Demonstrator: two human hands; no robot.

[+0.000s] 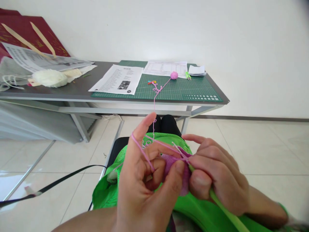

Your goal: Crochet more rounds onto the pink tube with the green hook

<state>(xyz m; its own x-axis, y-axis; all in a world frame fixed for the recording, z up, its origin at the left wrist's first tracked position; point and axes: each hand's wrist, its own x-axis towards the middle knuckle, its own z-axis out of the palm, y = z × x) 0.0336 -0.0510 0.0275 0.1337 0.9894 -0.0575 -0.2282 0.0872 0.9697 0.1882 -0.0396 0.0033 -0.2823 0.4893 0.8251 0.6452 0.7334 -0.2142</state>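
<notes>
White wall (246, 54) backs a dark table (80, 85), where a green cutting mat (200, 88) carries our yarn ball (174, 75); its strand spills in slack loops toward our lap, perhaps so it can run freely. Beside it lies a printed sheet (108, 80), apparently turned for us to read.

Over a green garment (103, 195), our left hand (142, 177) pinches the pink crocheted piece (185, 182) between thumb and fingers; its index finger stands raised with pink yarn (142, 151) wrapped around it, probably for tension. Our right hand (217, 170) closes on the green handle of a crochet hook (225, 209), one finger held out. The hook's metal tip crosses the piece's upper edge; we cannot tell how many loops it carries.
</notes>
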